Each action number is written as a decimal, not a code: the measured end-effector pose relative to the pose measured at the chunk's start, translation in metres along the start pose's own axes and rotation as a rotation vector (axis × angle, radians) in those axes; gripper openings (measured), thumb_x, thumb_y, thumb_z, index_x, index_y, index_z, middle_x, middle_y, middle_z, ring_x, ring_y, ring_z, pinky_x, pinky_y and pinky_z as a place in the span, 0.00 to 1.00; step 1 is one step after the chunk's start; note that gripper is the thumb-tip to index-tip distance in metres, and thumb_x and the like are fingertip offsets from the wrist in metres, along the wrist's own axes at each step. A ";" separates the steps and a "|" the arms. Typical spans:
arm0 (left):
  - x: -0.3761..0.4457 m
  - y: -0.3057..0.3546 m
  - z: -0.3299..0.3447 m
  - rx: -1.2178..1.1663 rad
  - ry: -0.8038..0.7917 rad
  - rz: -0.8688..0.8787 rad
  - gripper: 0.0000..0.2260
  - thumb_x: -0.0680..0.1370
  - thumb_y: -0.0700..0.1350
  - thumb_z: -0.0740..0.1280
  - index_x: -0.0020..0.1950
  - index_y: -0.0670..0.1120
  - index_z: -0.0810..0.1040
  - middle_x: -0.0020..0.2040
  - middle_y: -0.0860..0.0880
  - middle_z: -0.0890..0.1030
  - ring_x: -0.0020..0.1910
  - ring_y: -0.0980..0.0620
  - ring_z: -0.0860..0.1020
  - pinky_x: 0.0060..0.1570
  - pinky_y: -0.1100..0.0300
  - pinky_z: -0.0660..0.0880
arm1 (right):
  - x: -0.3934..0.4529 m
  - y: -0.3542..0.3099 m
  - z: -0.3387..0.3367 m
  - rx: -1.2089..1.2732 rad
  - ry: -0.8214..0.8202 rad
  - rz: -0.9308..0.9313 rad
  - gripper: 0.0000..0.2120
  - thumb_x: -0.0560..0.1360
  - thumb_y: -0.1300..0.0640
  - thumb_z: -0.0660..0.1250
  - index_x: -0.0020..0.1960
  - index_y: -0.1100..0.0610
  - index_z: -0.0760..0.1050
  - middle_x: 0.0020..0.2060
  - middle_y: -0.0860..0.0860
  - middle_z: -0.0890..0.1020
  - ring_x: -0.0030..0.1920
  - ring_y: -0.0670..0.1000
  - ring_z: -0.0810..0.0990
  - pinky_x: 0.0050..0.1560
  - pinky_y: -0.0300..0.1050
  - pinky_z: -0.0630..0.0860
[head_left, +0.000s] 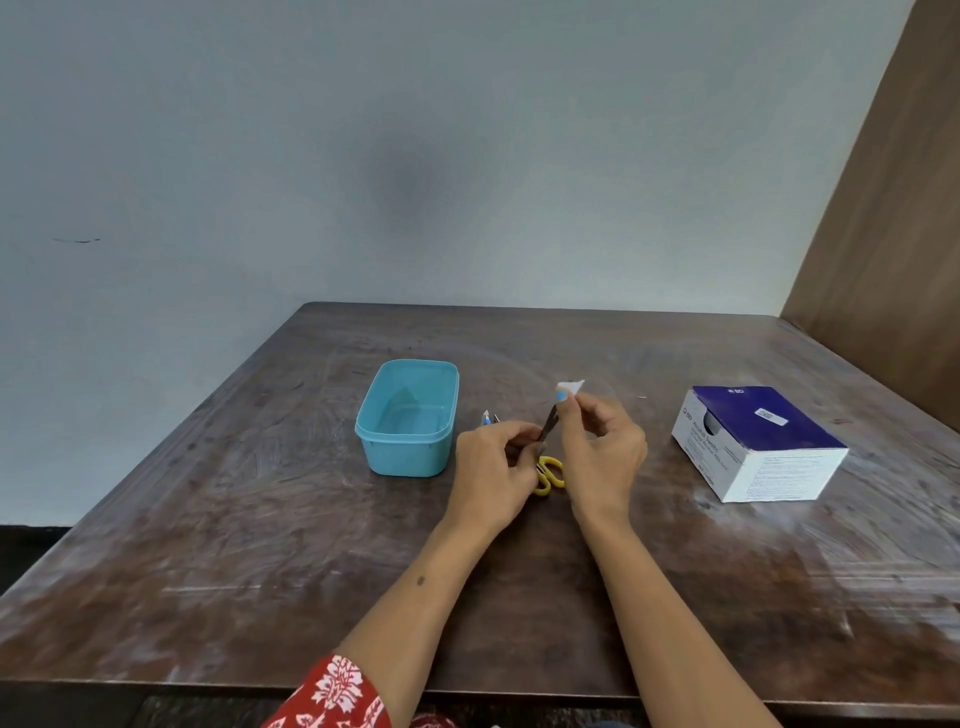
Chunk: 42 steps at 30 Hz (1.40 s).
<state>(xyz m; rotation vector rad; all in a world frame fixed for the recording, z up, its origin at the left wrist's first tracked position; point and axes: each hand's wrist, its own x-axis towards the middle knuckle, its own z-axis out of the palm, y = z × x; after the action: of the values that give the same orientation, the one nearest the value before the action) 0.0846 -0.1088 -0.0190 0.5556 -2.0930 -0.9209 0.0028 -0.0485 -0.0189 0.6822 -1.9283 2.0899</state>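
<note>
Head view: right grip (597, 441) pinches swab sachet (570, 387) above bench (260, 519). Left grip (498, 462) curls on yellow scissors (549, 475), blades at sachet. Looks mid-cut, not opened yet. Scrap (488, 418) lies beside blue tub (408, 415).

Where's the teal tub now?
Head view: the teal tub stands on the table, left of centre, just left of the left hand.

Worn wooden table (571, 597) with teal tub (408, 421) and blue-white box (758, 447)
</note>
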 end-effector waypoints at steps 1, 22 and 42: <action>0.001 -0.001 -0.001 -0.024 0.020 -0.012 0.09 0.73 0.36 0.68 0.52 0.43 0.83 0.43 0.48 0.85 0.38 0.61 0.79 0.43 0.75 0.75 | -0.001 0.001 0.001 -0.016 -0.053 0.004 0.03 0.73 0.56 0.71 0.42 0.55 0.82 0.38 0.49 0.82 0.40 0.45 0.80 0.42 0.35 0.75; 0.005 -0.001 0.000 -0.481 -0.194 -0.252 0.07 0.76 0.31 0.64 0.50 0.39 0.80 0.37 0.48 0.81 0.33 0.59 0.81 0.37 0.66 0.79 | 0.000 0.006 0.004 0.071 -0.110 0.119 0.20 0.65 0.38 0.68 0.42 0.54 0.81 0.36 0.54 0.83 0.40 0.56 0.82 0.42 0.57 0.80; 0.006 -0.003 0.002 -0.478 -0.173 -0.266 0.07 0.76 0.32 0.65 0.52 0.37 0.80 0.38 0.47 0.82 0.34 0.57 0.82 0.39 0.64 0.80 | 0.001 0.005 0.002 0.125 -0.169 0.194 0.08 0.73 0.55 0.70 0.44 0.61 0.81 0.32 0.54 0.82 0.33 0.51 0.81 0.32 0.45 0.78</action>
<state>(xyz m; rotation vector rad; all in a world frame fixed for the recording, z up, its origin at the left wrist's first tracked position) 0.0801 -0.1138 -0.0196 0.5178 -1.8734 -1.6149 -0.0003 -0.0512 -0.0225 0.7461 -2.0386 2.3554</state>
